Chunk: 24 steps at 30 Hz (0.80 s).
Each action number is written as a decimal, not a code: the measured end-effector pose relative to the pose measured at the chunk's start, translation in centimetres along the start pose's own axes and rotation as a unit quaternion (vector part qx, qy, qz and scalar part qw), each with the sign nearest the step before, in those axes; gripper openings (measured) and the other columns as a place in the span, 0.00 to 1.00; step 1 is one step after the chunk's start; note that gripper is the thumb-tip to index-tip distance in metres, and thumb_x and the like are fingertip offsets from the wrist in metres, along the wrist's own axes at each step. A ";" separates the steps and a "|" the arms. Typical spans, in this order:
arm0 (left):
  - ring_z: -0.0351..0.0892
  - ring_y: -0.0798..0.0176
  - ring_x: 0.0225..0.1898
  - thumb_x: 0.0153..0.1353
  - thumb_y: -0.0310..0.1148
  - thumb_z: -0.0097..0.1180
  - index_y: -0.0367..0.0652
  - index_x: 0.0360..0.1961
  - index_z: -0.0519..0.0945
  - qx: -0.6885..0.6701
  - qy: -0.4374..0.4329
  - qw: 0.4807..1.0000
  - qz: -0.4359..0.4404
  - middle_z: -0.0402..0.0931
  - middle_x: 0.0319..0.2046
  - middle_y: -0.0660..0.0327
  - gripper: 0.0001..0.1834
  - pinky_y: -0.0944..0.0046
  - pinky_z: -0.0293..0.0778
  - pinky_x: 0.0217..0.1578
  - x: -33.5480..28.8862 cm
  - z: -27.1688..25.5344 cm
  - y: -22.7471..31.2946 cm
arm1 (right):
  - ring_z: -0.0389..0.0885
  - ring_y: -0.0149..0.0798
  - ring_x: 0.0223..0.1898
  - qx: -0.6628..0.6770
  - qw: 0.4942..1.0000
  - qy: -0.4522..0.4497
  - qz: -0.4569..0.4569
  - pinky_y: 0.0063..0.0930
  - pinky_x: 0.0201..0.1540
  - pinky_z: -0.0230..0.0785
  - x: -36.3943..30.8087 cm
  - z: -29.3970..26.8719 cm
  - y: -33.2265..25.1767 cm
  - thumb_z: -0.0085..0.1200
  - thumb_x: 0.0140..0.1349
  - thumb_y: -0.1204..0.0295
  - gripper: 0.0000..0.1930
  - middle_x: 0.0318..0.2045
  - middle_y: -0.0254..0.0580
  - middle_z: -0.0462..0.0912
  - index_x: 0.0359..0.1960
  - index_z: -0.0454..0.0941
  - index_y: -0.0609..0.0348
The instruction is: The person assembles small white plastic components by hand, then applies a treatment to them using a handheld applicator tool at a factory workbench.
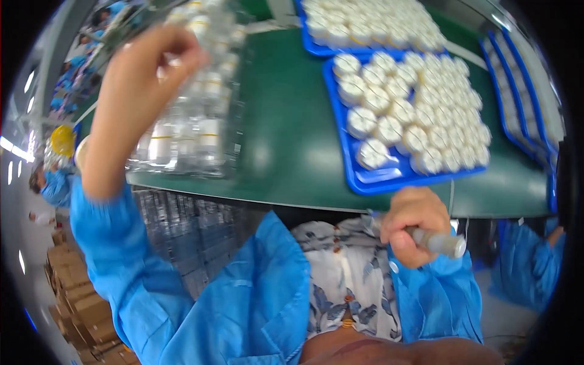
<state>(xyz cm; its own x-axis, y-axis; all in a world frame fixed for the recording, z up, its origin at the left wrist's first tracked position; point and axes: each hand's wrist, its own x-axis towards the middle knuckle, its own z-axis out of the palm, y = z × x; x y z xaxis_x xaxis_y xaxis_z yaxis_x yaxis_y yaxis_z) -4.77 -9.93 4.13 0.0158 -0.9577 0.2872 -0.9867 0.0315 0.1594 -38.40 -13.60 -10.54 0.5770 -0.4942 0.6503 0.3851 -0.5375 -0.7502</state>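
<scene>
My left hand (pixel 137 82), smeared by motion, is raised over a clear plastic blister tray (pixel 234 149) holding white cylinders with yellow bands (pixel 208 137). Its fingers bend toward the thumb; whether anything is between them cannot be made out. Low at the right, in front of the table edge, my right hand (pixel 417 222) is closed around a greyish translucent rod-shaped tool (pixel 447 244) with a pale rounded end. Just beyond that hand lies a blue tray (pixel 374 179) of white round pieces (pixel 389 131) with dark lines across their tops.
A second blue tray (pixel 313 42) of similar pieces sits farther back on the green table (pixel 283 121). More blue-edged trays (pixel 517 91) stand on the far right. Cardboard boxes (pixel 76 286) are piled on the floor at left. Other people in blue (pixel 55 185) are nearby.
</scene>
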 end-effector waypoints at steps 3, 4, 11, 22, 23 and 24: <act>0.78 0.52 0.37 0.49 0.28 0.67 0.37 0.40 0.78 -0.125 0.010 0.985 0.119 0.79 0.37 0.54 0.16 0.59 0.74 0.38 -6.2 5.7 8.9 | 0.72 0.37 0.13 -0.010 0.999 0.022 -0.039 0.28 0.16 0.61 -0.1 -1.3 -0.9 0.57 0.50 0.78 0.04 0.16 0.38 0.77 0.23 0.73 0.58; 0.77 0.48 0.40 0.48 0.28 0.68 0.36 0.42 0.77 -0.115 0.010 0.982 0.150 0.78 0.41 0.52 0.20 0.57 0.75 0.39 -6.9 7.6 10.7 | 0.72 0.36 0.13 -0.003 0.999 0.037 -0.038 0.27 0.16 0.61 -0.3 -1.7 -1.1 0.56 0.51 0.77 0.05 0.16 0.38 0.77 0.23 0.73 0.58; 0.76 0.47 0.44 0.46 0.29 0.70 0.37 0.47 0.75 -0.180 0.114 0.973 0.084 0.76 0.43 0.51 0.26 0.55 0.74 0.43 -5.5 18.9 14.3 | 0.71 0.29 0.19 -0.024 0.991 0.122 0.042 0.24 0.23 0.63 -3.6 -4.5 -3.1 0.51 0.61 0.76 0.06 0.20 0.38 0.77 0.26 0.71 0.60; 0.78 0.58 0.40 0.40 0.25 0.74 0.40 0.46 0.78 -0.289 0.126 0.947 0.053 0.78 0.41 0.57 0.28 0.63 0.74 0.39 -6.1 21.3 14.8 | 0.66 0.28 0.21 -0.087 0.987 0.120 0.070 0.24 0.25 0.60 -0.3 -4.7 -0.8 0.42 0.67 0.70 0.11 0.19 0.40 0.74 0.26 0.66 0.60; 0.78 0.58 0.40 0.40 0.25 0.74 0.40 0.46 0.78 -0.293 0.123 0.947 0.052 0.78 0.41 0.57 0.28 0.63 0.74 0.39 -6.1 21.4 14.9 | 0.66 0.28 0.21 -0.117 0.987 0.090 0.066 0.24 0.25 0.60 0.2 -4.5 -0.7 0.43 0.67 0.70 0.10 0.19 0.40 0.74 0.27 0.67 0.60; 0.77 0.54 0.41 0.40 0.26 0.73 0.39 0.45 0.78 -0.306 0.129 0.941 0.060 0.78 0.41 0.56 0.27 0.60 0.74 0.40 -6.0 21.5 14.9 | 0.67 0.28 0.21 -0.148 0.985 0.059 0.061 0.24 0.26 0.61 0.6 -4.5 -0.3 0.43 0.67 0.70 0.10 0.20 0.40 0.74 0.27 0.67 0.59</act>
<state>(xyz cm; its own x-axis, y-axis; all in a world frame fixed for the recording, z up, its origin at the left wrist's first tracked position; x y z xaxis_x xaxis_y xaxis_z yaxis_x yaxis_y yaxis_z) -23.08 -9.91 -15.55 0.0263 -0.8380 0.5451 -0.7078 0.3694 0.6021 -41.40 -16.84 -9.37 0.5112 -0.6347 0.5795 0.0804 -0.6360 -0.7675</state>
